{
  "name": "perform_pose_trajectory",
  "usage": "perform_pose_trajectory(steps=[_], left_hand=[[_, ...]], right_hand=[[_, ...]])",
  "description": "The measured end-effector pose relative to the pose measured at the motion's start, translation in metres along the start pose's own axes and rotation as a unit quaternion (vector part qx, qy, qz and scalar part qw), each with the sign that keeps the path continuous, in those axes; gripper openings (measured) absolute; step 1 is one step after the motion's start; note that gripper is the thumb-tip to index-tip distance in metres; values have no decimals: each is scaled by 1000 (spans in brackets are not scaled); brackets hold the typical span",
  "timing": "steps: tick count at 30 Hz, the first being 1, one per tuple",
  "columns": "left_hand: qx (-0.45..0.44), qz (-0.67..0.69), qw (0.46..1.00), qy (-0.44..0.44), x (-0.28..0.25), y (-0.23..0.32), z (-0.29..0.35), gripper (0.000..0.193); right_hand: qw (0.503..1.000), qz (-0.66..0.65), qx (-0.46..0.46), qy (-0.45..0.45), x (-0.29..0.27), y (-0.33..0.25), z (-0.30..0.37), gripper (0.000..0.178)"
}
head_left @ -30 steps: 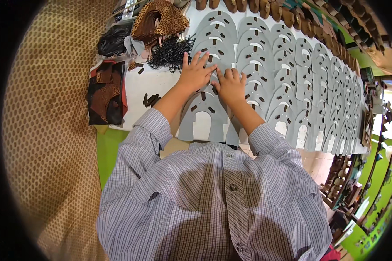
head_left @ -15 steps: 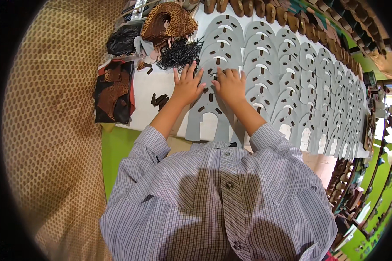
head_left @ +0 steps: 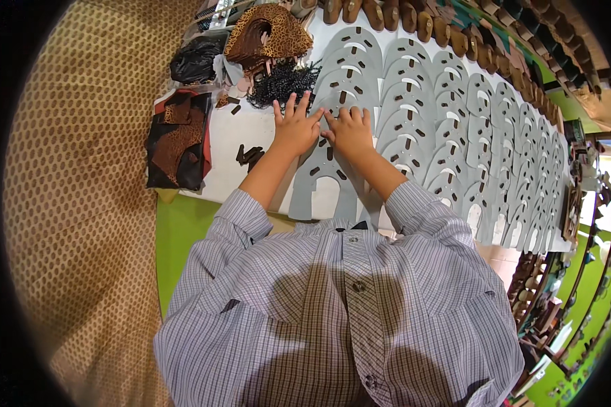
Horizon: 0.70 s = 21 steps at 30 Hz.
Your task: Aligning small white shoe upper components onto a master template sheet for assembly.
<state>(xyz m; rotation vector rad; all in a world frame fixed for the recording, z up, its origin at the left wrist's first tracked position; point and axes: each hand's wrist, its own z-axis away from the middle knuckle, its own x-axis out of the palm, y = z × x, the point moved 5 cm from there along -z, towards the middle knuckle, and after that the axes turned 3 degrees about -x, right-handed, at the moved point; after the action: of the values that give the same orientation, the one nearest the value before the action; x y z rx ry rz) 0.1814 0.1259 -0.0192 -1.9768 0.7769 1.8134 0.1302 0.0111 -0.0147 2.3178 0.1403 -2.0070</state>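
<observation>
Over the nearest column of overlapping grey U-shaped shoe uppers, my left hand (head_left: pixel 297 130) lies with its fingers spread and the thumb side toward the middle. My right hand (head_left: pixel 350 134) rests across from it on the same column, fingers stretched forward and a little apart. The index fingertips of both hands come very close together over the uppers. Between and below the hands shows the front grey shoe upper (head_left: pixel 330 171), with short dark brown strips on it. What lies right under the fingertips is hidden. Left of my forearm sits a small pile of dark brown strips (head_left: pixel 250 156).
More columns of grey uppers (head_left: pixel 455 122) cover the white table to the right. Brown shoe lasts (head_left: pixel 424 27) line its far edge. At the left are a black cord heap (head_left: pixel 284 85), leopard-print pieces (head_left: pixel 292 42), a black plastic bag (head_left: pixel 195 60) and leather scraps (head_left: pixel 176 152).
My hands have come closer together, the left shifting right and the right shifting left. The dark strip that showed between my fingers is now covered.
</observation>
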Motion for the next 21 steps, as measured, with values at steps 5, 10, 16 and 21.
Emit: perform_pose_trajectory(steps=[5,10,16,21], left_hand=[[-12,-1,1000,12,2,1,5,39],[-38,22,997,67,0,13,6,41],[-29,48,997,55,0,29,-11,43],[4,14,999,49,6,32,-29,41]], right_hand=[[999,-44,-14,-24,-10,6,2,48],[995,-71,56,46,-10,21,6,46],[993,-71,82,50,-5,42,4,43],[997,-48,62,-9,0,40,-4,42]])
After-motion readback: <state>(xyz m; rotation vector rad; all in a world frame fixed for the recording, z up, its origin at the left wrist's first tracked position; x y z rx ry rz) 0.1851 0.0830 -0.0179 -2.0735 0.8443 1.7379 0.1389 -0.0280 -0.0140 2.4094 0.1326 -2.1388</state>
